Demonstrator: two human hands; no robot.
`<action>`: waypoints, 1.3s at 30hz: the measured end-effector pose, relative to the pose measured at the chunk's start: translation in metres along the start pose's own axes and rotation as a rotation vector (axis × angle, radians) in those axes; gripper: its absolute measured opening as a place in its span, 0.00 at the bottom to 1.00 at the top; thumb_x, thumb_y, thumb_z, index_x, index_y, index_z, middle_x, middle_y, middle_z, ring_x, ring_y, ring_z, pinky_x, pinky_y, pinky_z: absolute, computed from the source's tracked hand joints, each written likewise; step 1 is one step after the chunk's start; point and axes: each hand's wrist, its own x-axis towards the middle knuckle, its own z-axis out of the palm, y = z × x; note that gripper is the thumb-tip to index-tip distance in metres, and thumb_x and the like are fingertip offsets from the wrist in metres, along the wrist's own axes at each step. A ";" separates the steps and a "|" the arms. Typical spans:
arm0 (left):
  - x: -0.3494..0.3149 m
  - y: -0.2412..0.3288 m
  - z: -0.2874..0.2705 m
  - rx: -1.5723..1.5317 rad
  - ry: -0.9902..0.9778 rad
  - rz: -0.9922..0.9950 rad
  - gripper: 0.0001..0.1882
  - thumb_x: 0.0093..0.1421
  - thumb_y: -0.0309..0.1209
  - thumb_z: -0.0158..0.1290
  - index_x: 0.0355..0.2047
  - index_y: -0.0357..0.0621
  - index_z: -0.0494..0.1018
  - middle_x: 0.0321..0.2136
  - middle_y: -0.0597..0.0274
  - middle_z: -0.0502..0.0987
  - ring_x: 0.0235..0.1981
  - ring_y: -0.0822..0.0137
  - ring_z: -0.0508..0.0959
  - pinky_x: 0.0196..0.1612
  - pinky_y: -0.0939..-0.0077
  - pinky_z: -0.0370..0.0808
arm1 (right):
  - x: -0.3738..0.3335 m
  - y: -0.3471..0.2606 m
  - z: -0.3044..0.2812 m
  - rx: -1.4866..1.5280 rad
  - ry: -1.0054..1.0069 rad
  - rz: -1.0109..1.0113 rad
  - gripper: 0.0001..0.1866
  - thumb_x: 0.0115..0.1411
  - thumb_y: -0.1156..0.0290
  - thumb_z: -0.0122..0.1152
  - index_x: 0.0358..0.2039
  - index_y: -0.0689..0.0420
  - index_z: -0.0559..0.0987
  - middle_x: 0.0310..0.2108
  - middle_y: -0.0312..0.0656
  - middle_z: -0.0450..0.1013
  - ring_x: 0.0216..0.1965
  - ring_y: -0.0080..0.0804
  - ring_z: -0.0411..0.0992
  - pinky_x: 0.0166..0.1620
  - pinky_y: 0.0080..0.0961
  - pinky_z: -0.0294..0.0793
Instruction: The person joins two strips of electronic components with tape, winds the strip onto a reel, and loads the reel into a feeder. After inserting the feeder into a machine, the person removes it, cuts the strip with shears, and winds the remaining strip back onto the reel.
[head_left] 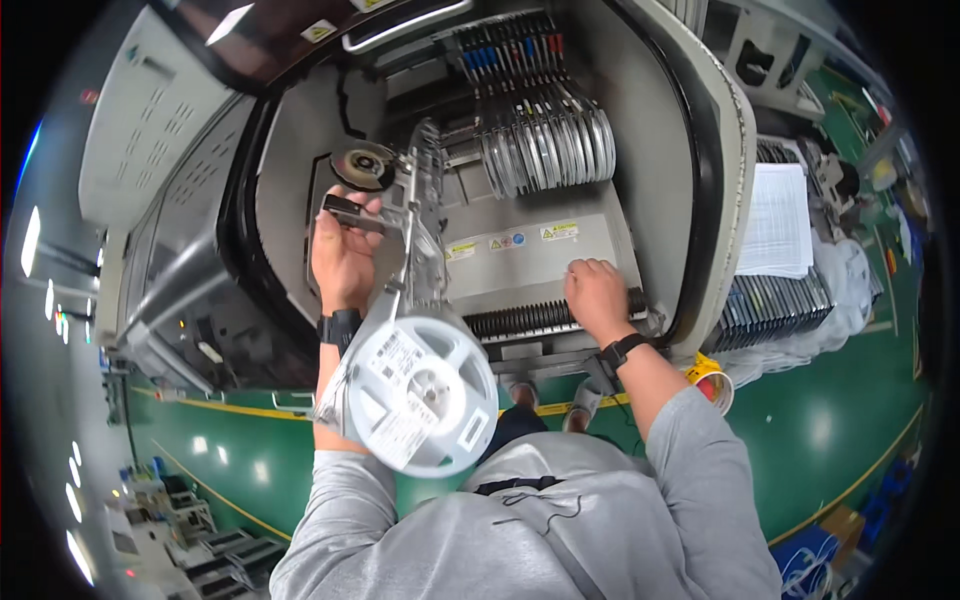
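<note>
My left hand [343,255] grips a metal tape feeder [424,215] by its dark handle, fingers wrapped round it. The long, narrow feeder is held lengthwise in front of me, over the left part of the machine. At its near end hangs a large white reel [455,360] with paper labels, above my left forearm. A smaller dark, round reel [362,166] sits just beyond my left fingers. Resting at the right end of a black ribbed rail [530,318] is my right hand [598,298], fingers slightly bent and holding nothing I can see.
Several feeders with reels [550,145] stand in a row at the machine's far side. The machine's curved wall [665,200] rises at right. Beyond it are a stack of papers [775,220] and a row of dark feeders [770,310]. A yellow-and-white tub [712,385] stands by my right forearm.
</note>
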 end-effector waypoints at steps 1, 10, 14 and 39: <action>-0.022 0.007 0.004 -0.053 -0.040 0.005 0.27 0.74 0.47 0.41 0.64 0.42 0.60 0.51 0.54 0.75 0.51 0.57 0.77 0.48 0.65 0.77 | -0.008 -0.012 -0.002 0.162 0.028 0.020 0.09 0.58 0.67 0.61 0.34 0.58 0.80 0.32 0.48 0.78 0.37 0.50 0.75 0.42 0.43 0.75; -0.136 0.079 0.061 0.018 -0.384 0.008 0.28 0.72 0.39 0.47 0.67 0.39 0.56 0.54 0.54 0.71 0.55 0.58 0.76 0.58 0.58 0.74 | -0.045 -0.177 -0.059 1.857 -0.665 0.469 0.28 0.71 0.48 0.50 0.62 0.55 0.69 0.50 0.41 0.74 0.48 0.34 0.74 0.51 0.36 0.74; -0.189 0.120 0.079 0.162 -0.554 -0.106 0.46 0.54 0.39 0.69 0.67 0.41 0.56 0.56 0.56 0.69 0.58 0.58 0.73 0.58 0.58 0.74 | -0.072 -0.211 -0.104 2.222 -0.673 0.321 0.30 0.71 0.44 0.44 0.61 0.54 0.69 0.52 0.39 0.73 0.48 0.36 0.73 0.52 0.40 0.74; -0.489 -0.078 0.270 0.284 -0.858 -0.612 0.22 0.59 0.27 0.65 0.52 0.38 0.72 0.46 0.63 0.80 0.46 0.73 0.77 0.50 0.75 0.75 | -0.405 0.068 -0.422 1.667 1.154 0.487 0.09 0.66 0.67 0.58 0.45 0.54 0.74 0.45 0.39 0.76 0.47 0.35 0.73 0.52 0.39 0.73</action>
